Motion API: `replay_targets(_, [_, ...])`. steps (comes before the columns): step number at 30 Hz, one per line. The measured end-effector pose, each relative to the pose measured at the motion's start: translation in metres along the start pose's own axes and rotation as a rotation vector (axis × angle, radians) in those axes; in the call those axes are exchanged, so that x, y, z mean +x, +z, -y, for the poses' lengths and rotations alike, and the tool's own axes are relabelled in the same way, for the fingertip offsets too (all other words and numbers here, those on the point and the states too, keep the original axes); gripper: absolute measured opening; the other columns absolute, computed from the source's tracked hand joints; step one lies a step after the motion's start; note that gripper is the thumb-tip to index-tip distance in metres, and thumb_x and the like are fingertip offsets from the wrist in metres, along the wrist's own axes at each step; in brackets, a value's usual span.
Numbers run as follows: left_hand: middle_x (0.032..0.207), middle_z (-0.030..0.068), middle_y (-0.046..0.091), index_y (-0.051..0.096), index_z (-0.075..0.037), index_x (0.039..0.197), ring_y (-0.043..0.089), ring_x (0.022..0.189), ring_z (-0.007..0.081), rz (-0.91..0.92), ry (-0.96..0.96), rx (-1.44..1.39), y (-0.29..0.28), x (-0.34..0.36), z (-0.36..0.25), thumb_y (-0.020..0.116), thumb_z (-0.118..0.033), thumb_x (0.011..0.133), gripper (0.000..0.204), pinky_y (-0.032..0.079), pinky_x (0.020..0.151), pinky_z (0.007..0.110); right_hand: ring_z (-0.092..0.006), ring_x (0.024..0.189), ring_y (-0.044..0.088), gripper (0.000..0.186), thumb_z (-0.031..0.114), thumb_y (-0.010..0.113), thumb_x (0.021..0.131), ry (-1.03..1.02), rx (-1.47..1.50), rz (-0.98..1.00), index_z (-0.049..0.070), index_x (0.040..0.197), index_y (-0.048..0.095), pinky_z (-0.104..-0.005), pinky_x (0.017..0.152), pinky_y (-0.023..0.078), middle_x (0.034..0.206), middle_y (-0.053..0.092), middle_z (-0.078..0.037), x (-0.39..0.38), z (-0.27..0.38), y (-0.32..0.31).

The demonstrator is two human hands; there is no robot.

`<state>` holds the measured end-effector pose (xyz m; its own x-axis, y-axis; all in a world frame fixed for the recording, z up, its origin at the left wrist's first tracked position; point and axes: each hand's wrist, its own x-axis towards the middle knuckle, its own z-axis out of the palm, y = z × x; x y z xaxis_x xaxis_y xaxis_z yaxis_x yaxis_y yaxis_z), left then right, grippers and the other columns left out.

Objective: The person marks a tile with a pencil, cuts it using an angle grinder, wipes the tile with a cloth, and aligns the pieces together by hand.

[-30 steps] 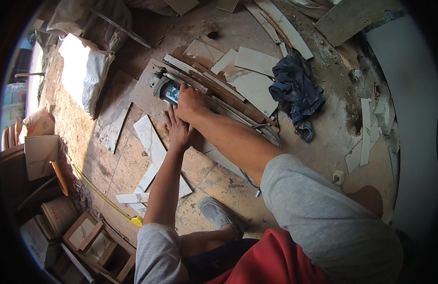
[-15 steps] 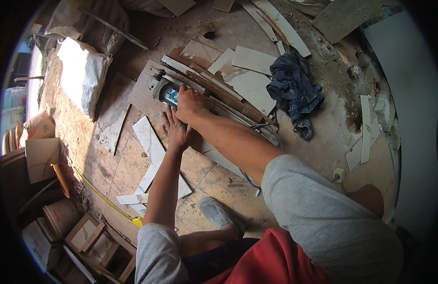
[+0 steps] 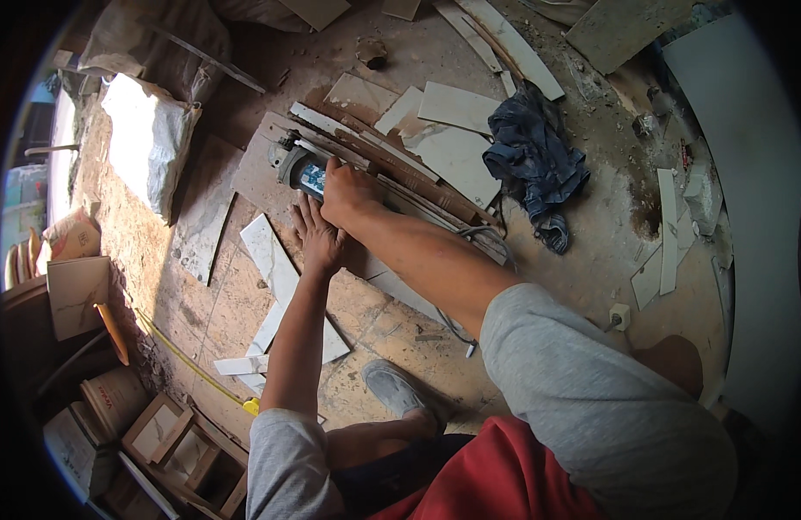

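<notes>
The step in hand looks to be running a blue-labelled power tool over a pale slab on the floor, probably to cut or grind it. The right hand has its grip wrapped round the tool's body, with the tool's head pointing toward ten o'clock from that hand. At seven o'clock from it, the left hand lies with fingers spread, gripping nothing, close beside the tool and apparently bracing the work. Long tile strips lie toward three o'clock of the tool; a marbled offcut sits at eight o'clock of the left hand. The next move seems to call for steady guidance, left fingers well clear of the head.
</notes>
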<state>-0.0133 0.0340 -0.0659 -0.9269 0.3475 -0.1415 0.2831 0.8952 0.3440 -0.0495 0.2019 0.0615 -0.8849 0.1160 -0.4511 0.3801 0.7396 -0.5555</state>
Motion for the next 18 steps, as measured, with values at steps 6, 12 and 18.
replay_targets(6, [0.166, 0.0163, 0.002, 0.015, 0.000, 0.155, -0.004, 0.152, 0.0422, 0.001, -0.009, 0.024, -0.0057, 0.0000, -0.0051, 0.041, -0.078, 0.086, 0.108, 0.005, 0.117, 0.057, -0.0369, 0.108, 0.067, 0.058, 0.019, 0.072, 0.080, -0.009, -0.017, -0.016, 0.001, 0.129, 0.045, -0.0456, 0.091, 0.056, 0.116, 0.065, -0.022, 0.0002, -0.0050, 0.0036])
replay_targets(12, [0.166, 0.0170, 0.003, 0.015, 0.001, 0.155, -0.003, 0.151, 0.0432, 0.023, -0.035, 0.039, -0.0098, -0.0011, -0.0087, 0.039, -0.080, 0.086, 0.109, 0.007, 0.117, 0.057, -0.0371, 0.108, 0.067, 0.058, 0.018, 0.071, 0.080, -0.001, -0.021, -0.019, 0.000, 0.129, 0.045, -0.0460, 0.090, 0.056, 0.115, 0.066, -0.022, -0.0017, -0.0075, 0.0046])
replay_targets(18, [0.166, 0.0186, 0.003, 0.014, 0.001, 0.155, -0.002, 0.151, 0.0443, 0.015, -0.029, 0.014, -0.0101, -0.0002, -0.0096, 0.038, -0.082, 0.085, 0.111, 0.007, 0.116, 0.058, -0.0371, 0.108, 0.067, 0.055, 0.016, 0.071, 0.079, 0.008, -0.017, 0.003, 0.000, 0.126, 0.046, -0.0461, 0.090, 0.056, 0.116, 0.065, -0.023, -0.0024, -0.0101, 0.0033])
